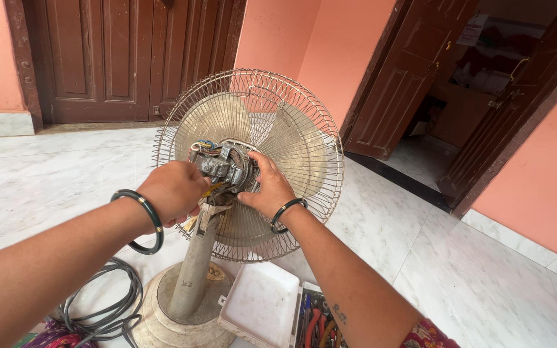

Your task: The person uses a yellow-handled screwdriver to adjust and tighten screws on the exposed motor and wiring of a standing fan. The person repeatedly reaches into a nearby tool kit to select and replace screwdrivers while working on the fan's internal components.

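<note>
Two hands work at the bare motor on the back of a pedestal fan.

At the near left a grey cable point(101, 303) lies coiled on the marble floor point(485, 270), just beside the fan's round base point(162, 322). The left hand point(174, 190), with a dark bangle point(142, 220) on its wrist, is closed at the left side of the motor point(224, 166), its fingers curled around something yellow that is too hidden to name. The motor sits at the top of the grey stand point(195, 267), in front of the wire guard point(291, 129) and the pale blades point(301, 151). The right hand point(269, 190) rests against the motor's right side, fingers spread and pressing on its casing. Near right of the base lie a white tray point(259, 303) and a box of tools point(320, 322).
</note>
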